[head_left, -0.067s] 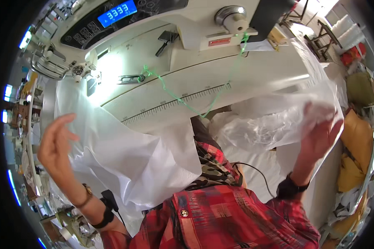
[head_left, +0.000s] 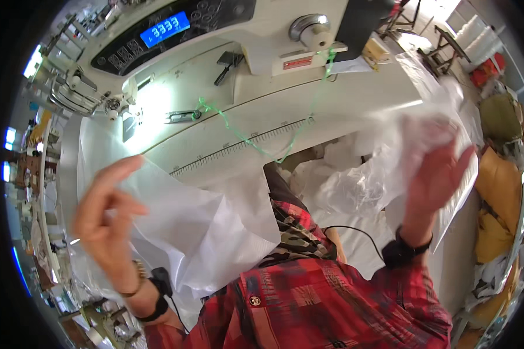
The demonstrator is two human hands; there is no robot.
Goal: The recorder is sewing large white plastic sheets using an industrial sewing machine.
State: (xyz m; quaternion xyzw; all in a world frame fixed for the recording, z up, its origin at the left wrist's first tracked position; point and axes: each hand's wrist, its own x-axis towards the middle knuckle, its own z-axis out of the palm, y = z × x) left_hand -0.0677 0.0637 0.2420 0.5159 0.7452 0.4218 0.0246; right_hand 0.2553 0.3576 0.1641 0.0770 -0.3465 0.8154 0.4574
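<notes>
My left hand (head_left: 108, 218) is raised above a white woven plastic sheet (head_left: 198, 232), with its fingers apart and nothing in them. That sheet drapes over my lap and reaches up to the sewing machine bed. My right hand (head_left: 431, 177) is at the right, its thumb spread and its fingertips smeared by motion. Crumpled clear plastic film (head_left: 361, 180) lies beside and around that hand; I cannot tell whether the fingers grip it. Ahead is a sewing machine (head_left: 262, 35), its lamp shining by the needle.
Thread snips (head_left: 183, 116) lie on the machine bed, tied to a green cord (head_left: 244, 139) that loops up to the handwheel (head_left: 310, 32). Behind them is a small black brush (head_left: 224, 67). Yellow-brown sacks (head_left: 498, 198) are piled at the far right.
My left hand has moved rightward and slightly nearer to me over the white sheet. My right hand has shifted a little left, and the clear film near it has moved.
</notes>
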